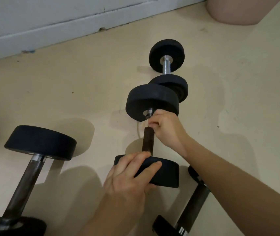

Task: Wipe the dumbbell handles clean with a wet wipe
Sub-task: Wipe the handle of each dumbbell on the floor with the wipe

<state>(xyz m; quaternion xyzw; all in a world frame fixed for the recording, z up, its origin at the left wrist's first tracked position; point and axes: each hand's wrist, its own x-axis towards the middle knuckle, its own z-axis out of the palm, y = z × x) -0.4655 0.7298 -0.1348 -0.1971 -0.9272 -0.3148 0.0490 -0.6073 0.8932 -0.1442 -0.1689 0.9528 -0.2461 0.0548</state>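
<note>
A black dumbbell lies on the floor in the middle, its dark handle (148, 141) running away from me between two round weights. My left hand (129, 178) rests on the near weight (164, 174), fingers spread over its top. My right hand (166, 128) grips the far end of the handle, close to the far weight (151, 99), with a crumpled pale wet wipe (145, 123) pinched under its fingers against the bar.
A larger dumbbell (28, 176) lies at the left. A small one with a shiny handle (167, 65) sits behind the middle one. Another (192, 206) lies under my right forearm. A white wall base (50, 31) runs along the back; a pink rounded object (238, 9) stands at top right.
</note>
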